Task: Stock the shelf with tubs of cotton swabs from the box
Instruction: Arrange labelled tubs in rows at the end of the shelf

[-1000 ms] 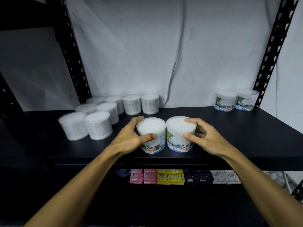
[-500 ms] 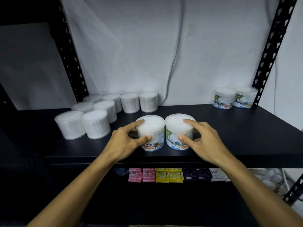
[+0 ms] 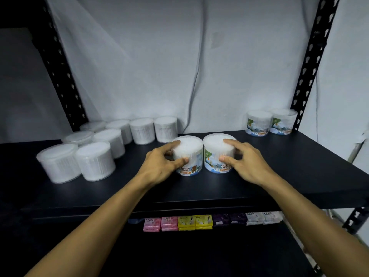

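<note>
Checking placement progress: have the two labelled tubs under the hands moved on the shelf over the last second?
Yes. The two labelled tubs slid back from the shelf front edge toward the wall.

From my seat the scene is dim, with a cool bluish cast. The brightest patch is the white sheet behind the shelf, lit softly from above and in front. The black shelf swallows detail, and the lower left corner goes almost fully dark. The tub lids wash out to flat white. Wide-angle distortion splays the uprights outward. Everything looks slightly soft, and the labels are hard to read.
</note>
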Motion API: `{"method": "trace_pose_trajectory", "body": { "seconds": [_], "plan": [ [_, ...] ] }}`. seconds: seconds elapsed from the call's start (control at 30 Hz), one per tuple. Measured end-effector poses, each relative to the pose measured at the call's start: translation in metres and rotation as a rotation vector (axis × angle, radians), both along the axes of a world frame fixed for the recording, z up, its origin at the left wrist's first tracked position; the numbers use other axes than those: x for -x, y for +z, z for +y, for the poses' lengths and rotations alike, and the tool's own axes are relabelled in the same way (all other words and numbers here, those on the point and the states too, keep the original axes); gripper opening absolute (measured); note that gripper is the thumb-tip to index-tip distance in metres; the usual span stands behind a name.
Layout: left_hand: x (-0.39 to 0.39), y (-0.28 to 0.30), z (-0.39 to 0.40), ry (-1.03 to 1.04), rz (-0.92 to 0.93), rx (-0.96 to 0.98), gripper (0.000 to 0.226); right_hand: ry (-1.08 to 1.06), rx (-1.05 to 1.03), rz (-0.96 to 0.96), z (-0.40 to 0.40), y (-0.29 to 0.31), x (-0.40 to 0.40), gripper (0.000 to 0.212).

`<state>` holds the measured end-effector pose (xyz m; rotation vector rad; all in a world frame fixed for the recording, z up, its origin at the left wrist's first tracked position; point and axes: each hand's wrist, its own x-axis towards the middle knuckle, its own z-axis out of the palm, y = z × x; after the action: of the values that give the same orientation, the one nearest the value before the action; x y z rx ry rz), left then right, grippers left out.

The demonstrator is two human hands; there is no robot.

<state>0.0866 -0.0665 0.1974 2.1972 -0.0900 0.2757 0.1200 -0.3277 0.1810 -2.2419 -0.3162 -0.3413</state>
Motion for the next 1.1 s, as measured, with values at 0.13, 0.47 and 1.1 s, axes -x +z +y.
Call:
{"method": "trace_pose_trajectory", "body": {
  "seconds": [0.13, 0.47, 1.1],
  "plan": [
    [-0.032, -0.001, -0.021, -0.007, -0.006, 0.001, 0.069, -0.033, 0.019, 0.035, -0.017, 0.006, -0.026, 0.058],
    [-0.121, 0.002, -0.062, -0.036, 0.005, -0.037, 0.069, -0.080, 0.060, 0.066, -0.045, 0.016, -0.104, 0.057],
    [-0.182, 0.014, -0.089, -0.051, 0.005, -0.116, 0.069, -0.237, 0.212, 0.029, -0.049, 0.025, -0.164, 0.048]
  ]
}}
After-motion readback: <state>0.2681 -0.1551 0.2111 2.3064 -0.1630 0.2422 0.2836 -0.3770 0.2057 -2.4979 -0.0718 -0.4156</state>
